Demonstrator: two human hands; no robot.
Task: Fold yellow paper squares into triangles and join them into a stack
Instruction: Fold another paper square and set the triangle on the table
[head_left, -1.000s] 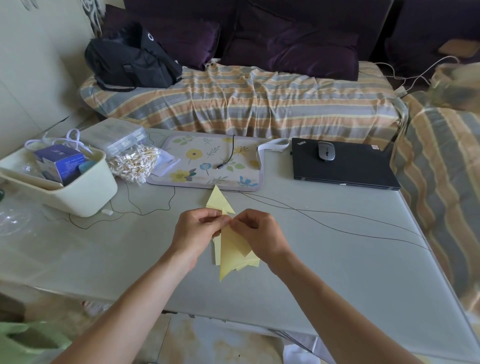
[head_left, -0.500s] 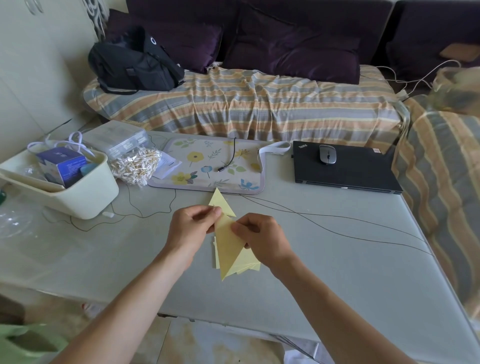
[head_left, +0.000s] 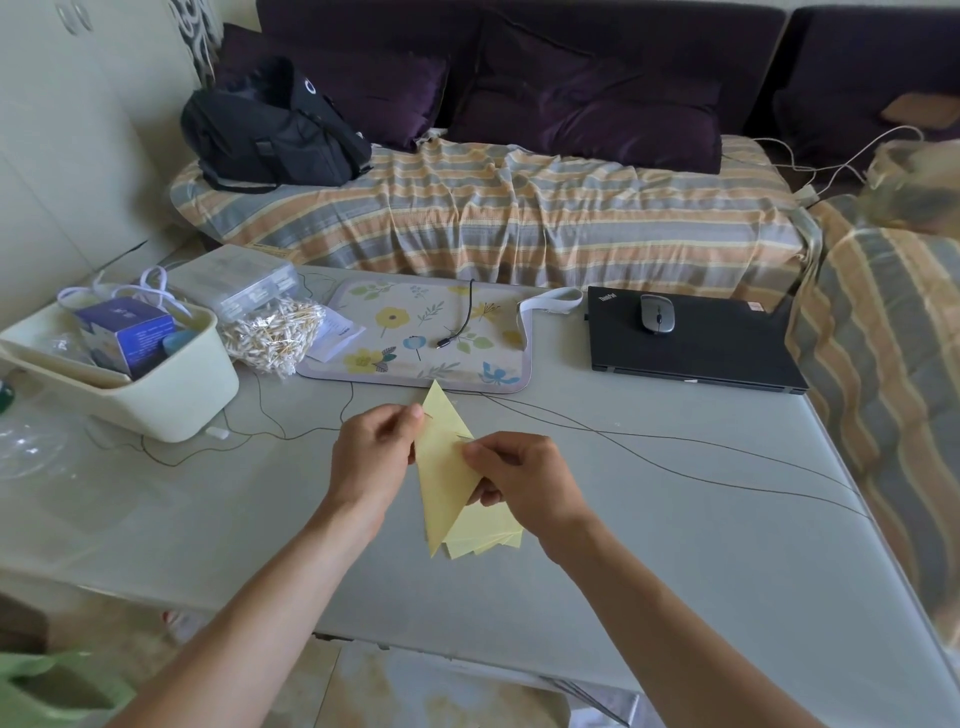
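Over the near part of the grey table, both hands hold one folded yellow paper triangle. The left hand pinches its left edge between thumb and fingers, and the right hand pinches its right edge, with the fingers curled around the paper. The triangle points away from the person, and its tip reaches close to the floral mat. Under the triangle, a small stack of yellow paper pieces shows its corners just below the right hand; I cannot tell if it lies on the table or is lifted.

Thin dark wires run across the table to the right of the hands. Left of the mat stands a cream plastic bin with a blue box inside. Between the bin and the mat is a bag of cotton swabs. Right of the mat lies a closed black laptop with a grey mouse on it. Beyond the mat is a striped sofa cover with a black bag on its left end.
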